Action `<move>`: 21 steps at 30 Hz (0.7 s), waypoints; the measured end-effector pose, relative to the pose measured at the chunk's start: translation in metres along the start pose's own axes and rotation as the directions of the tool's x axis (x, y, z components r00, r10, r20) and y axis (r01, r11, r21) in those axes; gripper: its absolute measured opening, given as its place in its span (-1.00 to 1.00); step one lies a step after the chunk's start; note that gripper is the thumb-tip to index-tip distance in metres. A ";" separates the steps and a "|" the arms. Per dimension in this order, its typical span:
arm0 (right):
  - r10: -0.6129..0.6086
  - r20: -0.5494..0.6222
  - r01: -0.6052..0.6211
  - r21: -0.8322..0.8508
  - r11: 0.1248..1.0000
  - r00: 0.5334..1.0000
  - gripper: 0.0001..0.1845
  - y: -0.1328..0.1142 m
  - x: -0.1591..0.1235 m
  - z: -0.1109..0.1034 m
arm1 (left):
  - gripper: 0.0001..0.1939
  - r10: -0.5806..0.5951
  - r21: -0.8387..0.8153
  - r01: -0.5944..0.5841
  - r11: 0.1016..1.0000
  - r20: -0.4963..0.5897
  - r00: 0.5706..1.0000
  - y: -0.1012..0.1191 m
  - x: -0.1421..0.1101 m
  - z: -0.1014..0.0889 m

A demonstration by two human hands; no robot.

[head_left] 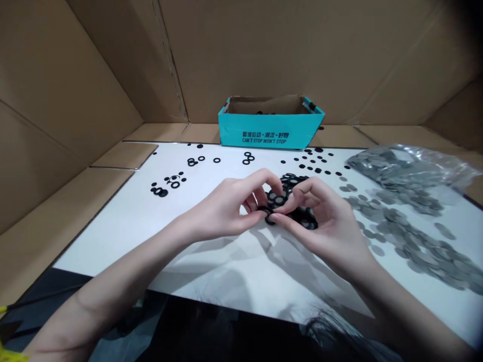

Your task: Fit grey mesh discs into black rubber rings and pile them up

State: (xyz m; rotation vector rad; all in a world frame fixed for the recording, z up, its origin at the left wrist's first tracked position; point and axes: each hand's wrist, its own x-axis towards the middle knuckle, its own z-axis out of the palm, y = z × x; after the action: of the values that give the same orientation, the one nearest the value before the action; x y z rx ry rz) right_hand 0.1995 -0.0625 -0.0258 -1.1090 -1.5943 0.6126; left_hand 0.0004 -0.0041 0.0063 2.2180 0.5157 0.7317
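Over the white tabletop, my left hand pinches a black ring between thumb and fingers. My right hand meets it there, thumb and forefinger closed on the ring's right edge. A second dark edge shows just below the ring; whether it is a separate part I cannot tell. Right behind my fingertips lies a pile of black rings, some with grey discs inside them. My right hand covers part of that pile.
A turquoise box with dark pieces inside stands at the back. Loose grey discs spread on the right, below a clear plastic bag of discs. Black rings lie at left, small black discs behind. Cardboard walls surround the table.
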 end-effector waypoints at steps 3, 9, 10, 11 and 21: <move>-0.020 -0.003 0.020 -0.028 0.999 1.000 -0.71 0.000 0.001 -0.002 | -0.70 0.028 -0.002 -0.028 1.000 -0.014 1.000 -0.003 0.000 0.002; -0.004 0.012 0.004 -0.018 1.000 1.000 -0.74 -0.001 0.000 -0.002 | -0.75 0.020 -0.017 -0.020 1.000 0.000 1.000 0.002 0.000 0.004; -0.007 0.012 0.007 -0.007 1.000 1.000 -0.73 -0.001 0.000 -0.002 | -0.75 0.008 0.005 -0.008 1.000 0.016 1.000 0.003 0.000 0.004; -0.015 0.008 0.015 -0.001 1.000 1.000 -0.72 -0.002 -0.001 -0.001 | -0.74 -0.006 0.036 0.004 0.999 0.036 0.999 0.005 -0.001 0.003; -0.104 -0.024 0.101 -0.107 0.989 0.994 -0.71 -0.001 -0.003 0.004 | -0.74 0.045 -0.037 -0.047 0.998 -0.056 0.997 -0.002 -0.001 0.004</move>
State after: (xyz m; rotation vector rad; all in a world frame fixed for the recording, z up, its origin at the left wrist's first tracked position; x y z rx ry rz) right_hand 0.1957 -0.0650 -0.0273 -1.1010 -1.6629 0.4456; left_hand 0.0021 -0.0049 0.0022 2.1852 0.4750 0.8228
